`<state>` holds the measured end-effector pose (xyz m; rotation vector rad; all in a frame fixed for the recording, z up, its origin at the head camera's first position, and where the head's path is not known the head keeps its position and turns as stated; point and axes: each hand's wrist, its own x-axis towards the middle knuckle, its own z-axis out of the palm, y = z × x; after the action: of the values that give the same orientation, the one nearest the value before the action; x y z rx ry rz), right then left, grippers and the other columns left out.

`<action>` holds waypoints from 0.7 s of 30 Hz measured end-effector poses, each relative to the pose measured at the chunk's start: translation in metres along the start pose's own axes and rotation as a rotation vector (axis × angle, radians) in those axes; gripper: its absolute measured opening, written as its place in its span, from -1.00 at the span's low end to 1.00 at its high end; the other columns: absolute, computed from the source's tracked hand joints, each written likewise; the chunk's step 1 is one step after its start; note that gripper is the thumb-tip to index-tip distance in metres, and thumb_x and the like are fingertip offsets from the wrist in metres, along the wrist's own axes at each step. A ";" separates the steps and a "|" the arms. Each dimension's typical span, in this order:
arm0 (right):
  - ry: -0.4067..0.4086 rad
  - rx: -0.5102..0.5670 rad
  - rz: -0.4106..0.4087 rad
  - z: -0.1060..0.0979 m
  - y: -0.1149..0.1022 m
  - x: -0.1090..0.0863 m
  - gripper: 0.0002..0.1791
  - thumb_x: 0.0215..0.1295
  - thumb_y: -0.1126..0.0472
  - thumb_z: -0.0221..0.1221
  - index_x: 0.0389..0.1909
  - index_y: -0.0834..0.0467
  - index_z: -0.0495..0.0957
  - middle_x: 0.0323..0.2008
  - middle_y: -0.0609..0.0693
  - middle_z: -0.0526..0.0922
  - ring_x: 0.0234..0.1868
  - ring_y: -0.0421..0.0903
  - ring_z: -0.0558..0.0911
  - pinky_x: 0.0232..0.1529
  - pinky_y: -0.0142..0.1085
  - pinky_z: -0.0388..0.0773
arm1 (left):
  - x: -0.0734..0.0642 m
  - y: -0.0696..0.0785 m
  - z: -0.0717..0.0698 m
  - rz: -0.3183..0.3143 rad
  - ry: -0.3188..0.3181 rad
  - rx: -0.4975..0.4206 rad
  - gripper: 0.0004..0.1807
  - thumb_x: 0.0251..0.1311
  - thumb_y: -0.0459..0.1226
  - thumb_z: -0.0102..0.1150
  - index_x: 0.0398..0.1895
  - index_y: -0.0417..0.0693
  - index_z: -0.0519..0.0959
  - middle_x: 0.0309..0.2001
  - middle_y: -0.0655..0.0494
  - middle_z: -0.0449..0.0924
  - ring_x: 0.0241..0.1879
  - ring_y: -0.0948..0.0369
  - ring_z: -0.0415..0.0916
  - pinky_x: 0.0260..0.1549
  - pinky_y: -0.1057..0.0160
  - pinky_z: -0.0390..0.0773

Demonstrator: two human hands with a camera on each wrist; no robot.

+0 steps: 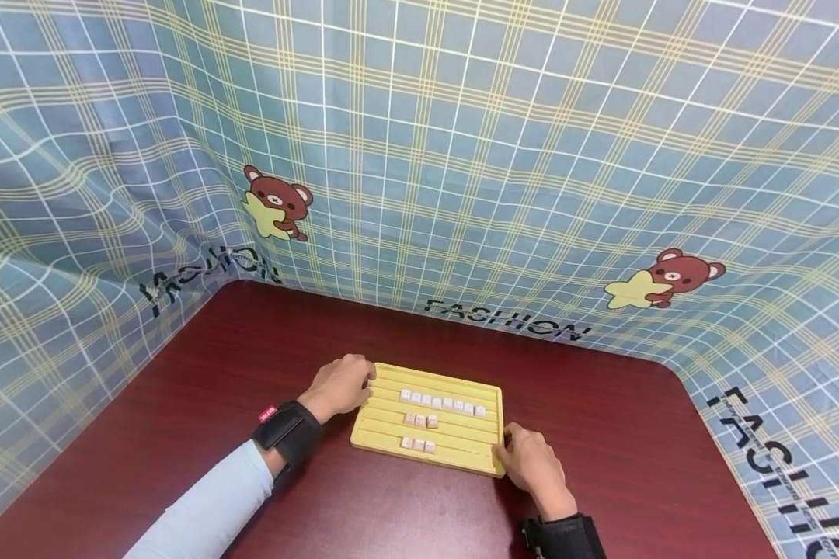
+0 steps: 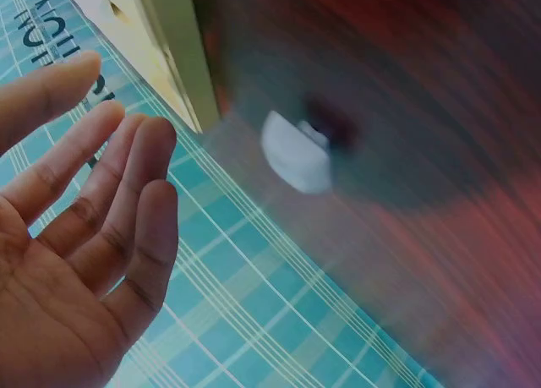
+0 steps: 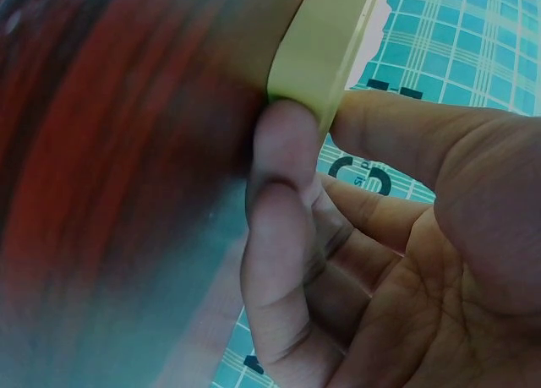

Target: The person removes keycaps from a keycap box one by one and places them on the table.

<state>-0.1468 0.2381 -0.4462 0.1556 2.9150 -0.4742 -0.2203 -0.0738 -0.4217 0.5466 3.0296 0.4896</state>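
Observation:
A yellow ridged tray (image 1: 384, 436) lies on the table, its grooves running from side to side. A long row of small white cubes (image 1: 436, 402) stands in an upper groove. Below it come three beige-sided cubes (image 1: 420, 421), then three more cubes (image 1: 418, 445) near the front; faint marks show on their tops. My left hand (image 1: 341, 384) is beside the tray's far left corner; in the left wrist view its fingers (image 2: 152, 227) are relaxed, a little apart from the tray edge (image 2: 182, 58). My right hand (image 1: 534, 460) pinches the near right corner (image 3: 317, 58) between thumb and fingers.
The dark red wooden table (image 1: 287, 326) extends around the tray. A blue plaid cloth (image 1: 461, 194) with printed bears and lettering hangs along its back and sides. Black bands (image 1: 290, 435) wrap both wrists.

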 end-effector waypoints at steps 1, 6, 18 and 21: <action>0.003 -0.001 0.000 0.000 0.000 0.000 -0.68 0.29 0.06 0.23 -0.02 0.13 0.55 -0.47 -0.06 0.51 -0.45 -0.11 0.50 -0.46 -0.20 0.39 | 0.002 0.003 0.001 0.006 -0.003 0.001 -0.76 0.11 -0.28 0.37 -0.14 -0.08 0.68 -0.18 0.03 0.64 -0.34 0.19 0.55 -0.45 0.22 0.51; 0.009 0.002 0.000 0.000 0.002 0.000 -0.67 0.29 0.06 0.23 -0.01 0.15 0.55 -0.47 -0.05 0.51 -0.46 -0.12 0.49 -0.46 -0.21 0.37 | 0.010 0.017 0.008 0.018 -0.021 0.006 -0.77 0.12 -0.28 0.35 -0.13 -0.06 0.69 -0.13 0.04 0.66 -0.22 0.14 0.62 -0.36 0.17 0.58; 0.017 -0.009 0.011 0.000 -0.001 -0.001 -0.71 0.30 0.06 0.22 -0.06 0.12 0.54 -0.51 -0.04 0.48 -0.50 -0.10 0.47 -0.49 -0.21 0.37 | 0.024 0.040 0.024 0.116 -0.003 -0.005 -0.81 0.04 -0.37 0.33 -0.24 -0.05 0.69 -0.23 0.08 0.65 -0.21 0.11 0.62 -0.37 0.10 0.59; 0.021 -0.010 0.018 0.000 0.000 0.000 -0.71 0.30 0.05 0.23 -0.06 0.11 0.54 -0.50 -0.04 0.49 -0.49 -0.10 0.47 -0.49 -0.20 0.37 | 0.028 0.042 0.028 0.126 -0.015 0.002 -0.79 0.05 -0.37 0.31 -0.20 -0.06 0.69 -0.22 0.07 0.65 -0.20 0.12 0.62 -0.38 0.10 0.59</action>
<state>-0.1466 0.2376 -0.4464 0.1859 2.9333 -0.4584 -0.2303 -0.0184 -0.4348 0.7408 2.9944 0.4839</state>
